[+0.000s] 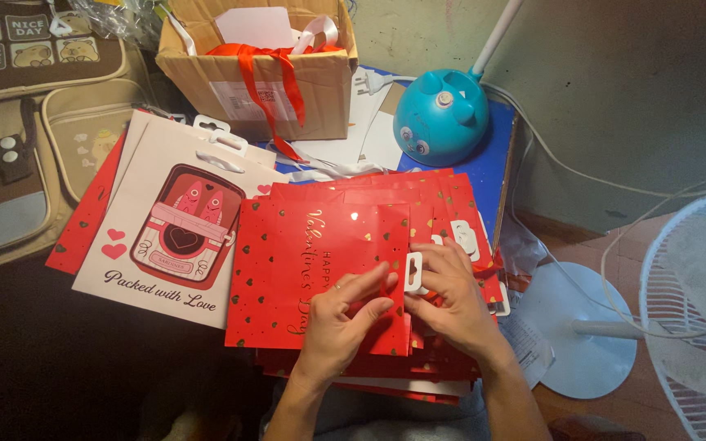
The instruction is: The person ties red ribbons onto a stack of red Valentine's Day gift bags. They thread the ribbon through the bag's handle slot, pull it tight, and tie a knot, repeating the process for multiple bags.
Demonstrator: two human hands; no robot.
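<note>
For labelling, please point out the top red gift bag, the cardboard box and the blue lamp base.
Top red gift bag (304, 253), head view, its printed front.
Cardboard box (320, 94), head view, front wall.
Blue lamp base (443, 118), head view, its dome.

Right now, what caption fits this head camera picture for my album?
Two hands, left hand and right hand, press on a red gift bag atop a stack.

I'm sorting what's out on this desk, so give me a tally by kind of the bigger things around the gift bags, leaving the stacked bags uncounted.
Cardboard box with red ribbon: 1
Blue round lamp base: 1
White standing fan: 1
Backpack: 1
Hands on the top red gift bag: 2, left hand and right hand
Total: 6
</note>
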